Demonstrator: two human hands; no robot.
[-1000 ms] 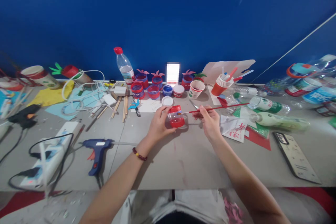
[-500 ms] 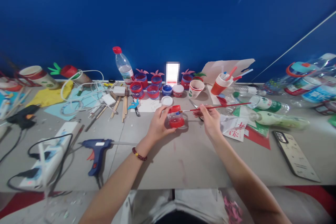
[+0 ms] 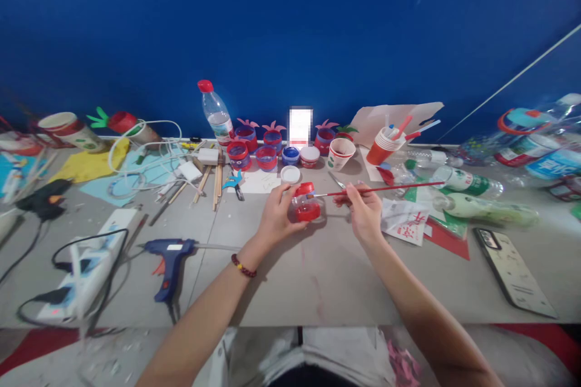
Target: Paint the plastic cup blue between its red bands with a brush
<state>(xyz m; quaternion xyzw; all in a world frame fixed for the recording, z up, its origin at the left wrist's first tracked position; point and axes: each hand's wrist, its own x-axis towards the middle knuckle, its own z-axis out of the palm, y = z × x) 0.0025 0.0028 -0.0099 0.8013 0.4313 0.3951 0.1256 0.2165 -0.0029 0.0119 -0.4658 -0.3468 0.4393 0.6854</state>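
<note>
My left hand (image 3: pixel 279 214) is wrapped round the left side of a small clear plastic cup (image 3: pixel 307 201) with red bands at its top and bottom. In my right hand (image 3: pixel 365 208) is a thin red paintbrush (image 3: pixel 390 186), pinched between thumb and fingers. Its tip touches the cup's side just under the upper red band, where a patch of blue shows. Behind the cup lies a white lid (image 3: pixel 290 175), with an open blue paint jar (image 3: pixel 291 156) and a red-and-white jar (image 3: pixel 309 156) beyond. Scissors (image 3: pixel 336 180) lie partly behind my right hand.
Painted red-and-blue cups (image 3: pixel 239 156) stand along the wall. A blue glue gun (image 3: pixel 169 260) and a power strip (image 3: pixel 93 266) lie to the left. Rightward are a paper cup (image 3: pixel 340 154), plastic bottles (image 3: pixel 472 181) and a phone (image 3: pixel 512 272).
The brush has swung slightly, its handle end now farther right and a little lower. My left hand still holds the cup, and the whole view has shifted slightly.
</note>
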